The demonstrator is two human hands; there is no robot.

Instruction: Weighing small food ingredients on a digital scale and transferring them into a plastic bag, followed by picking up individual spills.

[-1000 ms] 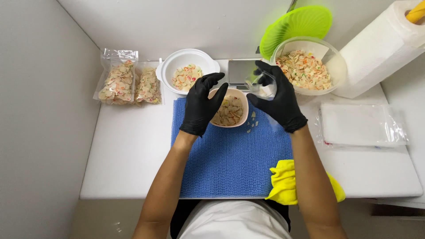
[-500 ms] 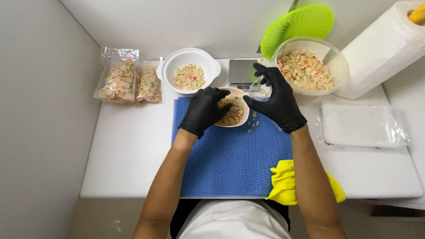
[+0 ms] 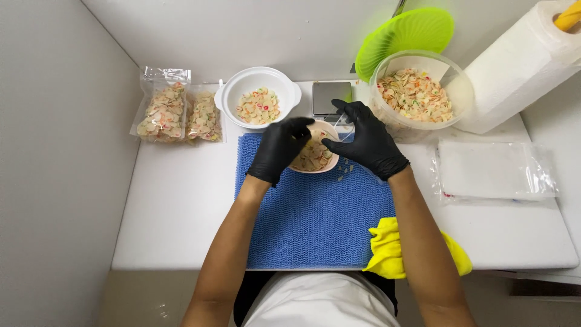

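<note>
Overhead, the left hand (image 3: 279,149) and right hand (image 3: 367,140), both in black gloves, curled loosely around a small bowl (image 3: 315,155) of pale chips at the far edge of the blue mat (image 3: 315,218). Whether either hand pinched anything could not be determined. Loose chips (image 3: 345,171) lay on the mat just beside the bowl.

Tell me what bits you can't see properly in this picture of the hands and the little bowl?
- Head view: the small bowl is partly covered by the left hand and right hand.
- Head view: whether the fingertips pinch any pieces is hidden by the gloves.
- Head view: the small scale has its front edge behind the right hand.
- Head view: the paper towel roll is cut off by the frame's edge.
</note>
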